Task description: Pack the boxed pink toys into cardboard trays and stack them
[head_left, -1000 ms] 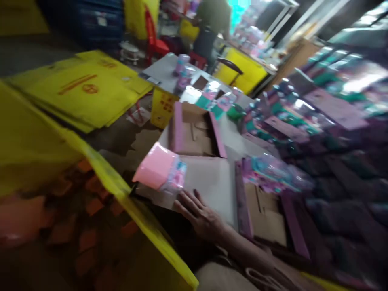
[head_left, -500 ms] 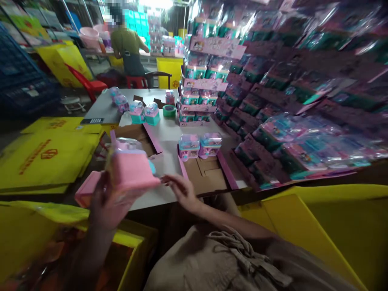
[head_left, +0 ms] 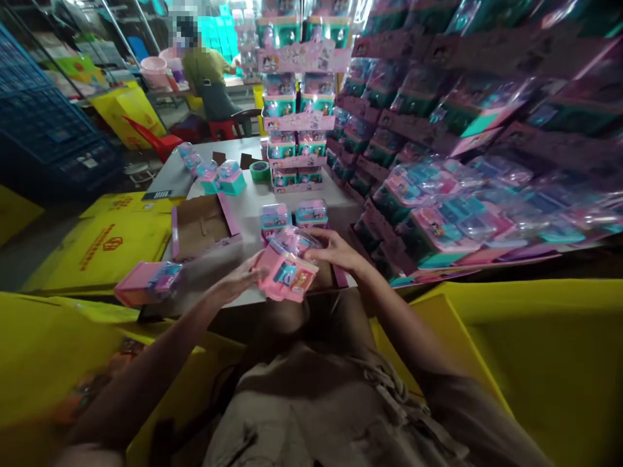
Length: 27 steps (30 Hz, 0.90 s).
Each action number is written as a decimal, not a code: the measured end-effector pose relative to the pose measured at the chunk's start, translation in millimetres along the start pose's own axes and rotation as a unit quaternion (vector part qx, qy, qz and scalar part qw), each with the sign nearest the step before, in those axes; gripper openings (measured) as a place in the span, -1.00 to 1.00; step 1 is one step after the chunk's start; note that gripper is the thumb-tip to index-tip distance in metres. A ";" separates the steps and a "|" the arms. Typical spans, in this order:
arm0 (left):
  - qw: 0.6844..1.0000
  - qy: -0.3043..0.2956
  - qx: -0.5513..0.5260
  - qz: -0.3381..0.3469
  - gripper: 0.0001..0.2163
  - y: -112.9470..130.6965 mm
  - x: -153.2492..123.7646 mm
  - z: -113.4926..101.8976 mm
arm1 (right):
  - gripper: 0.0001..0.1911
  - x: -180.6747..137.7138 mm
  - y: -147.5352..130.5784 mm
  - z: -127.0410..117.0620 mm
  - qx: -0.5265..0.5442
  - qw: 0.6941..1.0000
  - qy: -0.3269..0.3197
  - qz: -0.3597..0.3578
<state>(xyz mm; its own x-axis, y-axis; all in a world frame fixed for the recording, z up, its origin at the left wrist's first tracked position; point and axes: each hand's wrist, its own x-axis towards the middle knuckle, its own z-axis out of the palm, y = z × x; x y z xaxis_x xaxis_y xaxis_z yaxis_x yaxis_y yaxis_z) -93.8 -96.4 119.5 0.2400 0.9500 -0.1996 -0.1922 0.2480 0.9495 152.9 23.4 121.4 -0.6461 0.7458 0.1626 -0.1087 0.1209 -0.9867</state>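
Note:
Between my hands is a pink toy box (head_left: 281, 269) with a clear domed lid, tilted over the front of the table. My left hand (head_left: 243, 275) grips its left side. My right hand (head_left: 335, 250) has its fingers closed on the clear lid at the upper right. Just behind it, two similar toy boxes (head_left: 275, 219) stand in a shallow cardboard display tray (head_left: 335, 275), which the held box and my right hand partly cover. Another pink toy box (head_left: 141, 283) lies on its side at the table's left front corner.
An open cardboard tray (head_left: 202, 224) lies left on the white table (head_left: 253, 243). Green tape (head_left: 259, 171) and teal toy boxes (head_left: 230, 177) stand behind. Tall stacks of packed trays (head_left: 298, 120) rise at right. Yellow cartons (head_left: 467, 350) flank me. A person (head_left: 207, 78) sits farther back.
The pink toy box has moved right and away from me, from my left hand alone into both hands. My right hand has come onto its lid. The view has shifted slightly right.

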 end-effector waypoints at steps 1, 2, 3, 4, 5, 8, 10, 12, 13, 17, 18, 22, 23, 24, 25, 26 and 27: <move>1.000 0.001 0.025 0.010 -0.25 -1.7 3.8 4.1 | -0.32 -0.5 -0.7 -5.6 -0.019 1.000 0.007 -0.006; 0.999 -0.006 0.032 0.013 -0.23 -4.9 8.2 8.5 | -0.32 -0.1 -1.1 -10.2 -0.034 0.999 0.013 -0.014; 1.000 -0.020 0.023 0.008 -0.22 -8.8 12.8 12.8 | -0.32 0.7 -1.1 -13.9 -0.046 0.999 0.017 -0.023; 0.999 -0.037 0.004 -0.001 -0.21 -12.9 17.6 16.3 | -0.32 1.8 -0.8 -17.1 -0.055 0.998 0.019 -0.029; 0.999 -0.051 -0.014 -0.009 -0.19 -16.7 22.2 18.9 | -0.32 2.8 -0.3 -19.8 -0.062 0.997 0.019 -0.032; 0.999 -0.042 0.002 -0.010 -0.22 -23.4 35.3 21.3 | -0.31 5.8 2.3 -28.4 -0.081 0.996 0.031 -0.036; 0.999 0.001 0.052 0.009 -0.26 -24.7 43.3 20.8 | -0.31 7.3 4.8 -36.4 -0.104 0.992 0.048 -0.052; 0.995 0.040 0.083 0.025 -0.27 -26.3 50.8 21.0 | -0.29 7.8 9.1 -46.2 -0.114 0.989 0.059 -0.069; 0.995 0.053 0.085 0.029 -0.26 -27.9 54.1 21.8 | -0.28 7.2 12.5 -51.1 -0.106 0.990 0.063 -0.071; 0.996 0.090 0.023 0.011 -0.28 -39.6 63.2 28.2 | -0.19 -3.6 32.9 -61.6 0.028 0.994 0.107 0.000; 0.995 0.095 0.001 0.000 -0.29 -42.9 64.2 30.6 | -0.17 -8.2 38.5 -60.4 0.057 0.992 0.114 0.027; 0.993 0.089 -0.065 -0.029 -0.29 -53.0 62.7 42.8 | -0.21 -28.2 54.2 -41.8 0.119 0.980 0.143 0.071; 0.993 0.085 -0.072 -0.030 -0.29 -54.7 61.3 46.4 | -0.23 -32.6 55.9 -35.8 0.132 0.975 0.165 0.069; 0.993 0.080 -0.078 -0.031 -0.29 -56.3 59.7 50.1 | -0.24 -36.5 56.7 -30.1 0.143 0.969 0.189 0.065; 0.993 0.075 -0.082 -0.029 -0.30 -58.0 58.0 53.6 | -0.25 -39.9 56.9 -25.1 0.152 0.964 0.209 0.062; 0.993 0.073 -0.087 -0.026 -0.32 -59.7 56.3 56.7 | -0.25 -42.8 56.6 -21.1 0.163 0.959 0.223 0.061; 0.993 0.072 -0.094 -0.021 -0.36 -61.8 54.8 59.2 | -0.25 -45.1 56.0 -18.1 0.177 0.954 0.236 0.062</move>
<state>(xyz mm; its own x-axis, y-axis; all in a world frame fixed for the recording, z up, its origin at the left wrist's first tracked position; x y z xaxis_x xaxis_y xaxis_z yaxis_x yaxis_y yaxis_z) -12.4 -70.8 64.2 0.1164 0.9517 -0.2840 -0.3617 0.3069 0.8803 189.6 8.4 58.7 -0.2677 0.9618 -0.0578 -0.3548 -0.1542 -0.9221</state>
